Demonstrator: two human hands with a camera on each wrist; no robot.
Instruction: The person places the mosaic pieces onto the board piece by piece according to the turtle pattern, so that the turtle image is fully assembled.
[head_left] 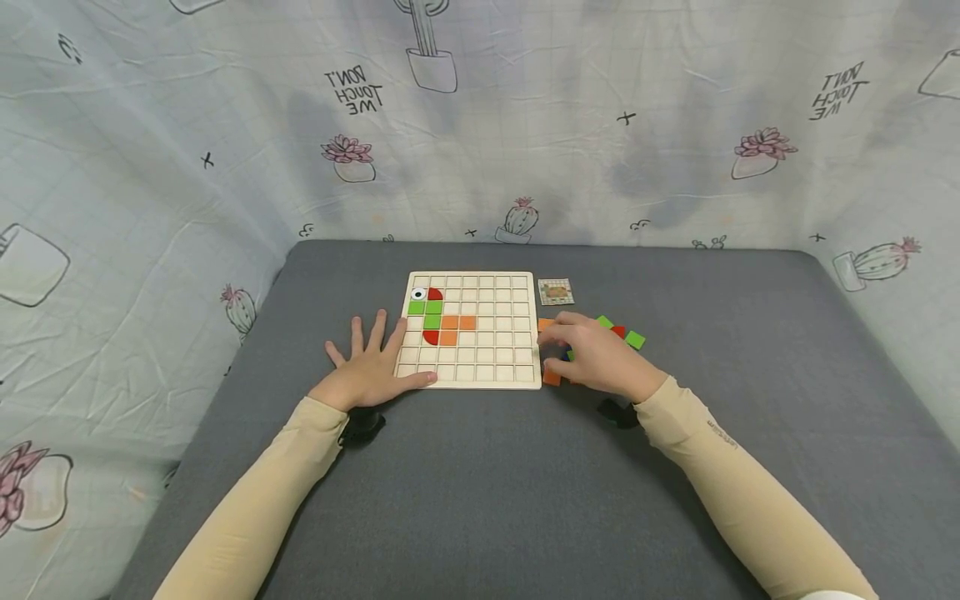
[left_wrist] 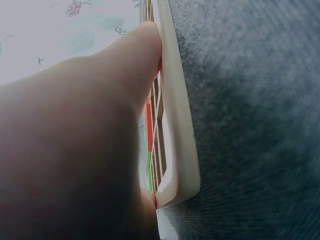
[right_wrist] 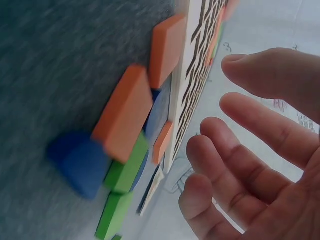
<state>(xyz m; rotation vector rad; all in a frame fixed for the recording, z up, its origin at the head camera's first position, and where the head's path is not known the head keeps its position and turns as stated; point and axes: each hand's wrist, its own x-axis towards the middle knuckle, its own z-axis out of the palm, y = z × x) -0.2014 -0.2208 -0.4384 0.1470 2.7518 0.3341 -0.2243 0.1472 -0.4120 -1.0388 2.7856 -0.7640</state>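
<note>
A pale wooden grid board [head_left: 487, 360] lies on the table. My left hand [head_left: 367, 372] rests spread at its lower left, thumb [left_wrist: 142, 47] over the near edge and fingertips at the left edge. On the grid sit a white eye piece [head_left: 418, 294], red rounded pieces [head_left: 431, 337], green squares [head_left: 432, 321] and orange squares [head_left: 467, 322]. My right hand [head_left: 600, 354] hovers over loose pieces right of the board, fingers loosely bent, thumb apart, nothing between them. Beneath it are orange squares [right_wrist: 125, 112], a blue rounded piece [right_wrist: 80, 162] and green squares [right_wrist: 114, 215].
A small picture card [head_left: 556, 292] lies beyond the loose pieces, by the board's far right corner. The grey tabletop [head_left: 465, 483] extends around the board. A printed curtain [head_left: 562, 125] hangs behind and at both sides.
</note>
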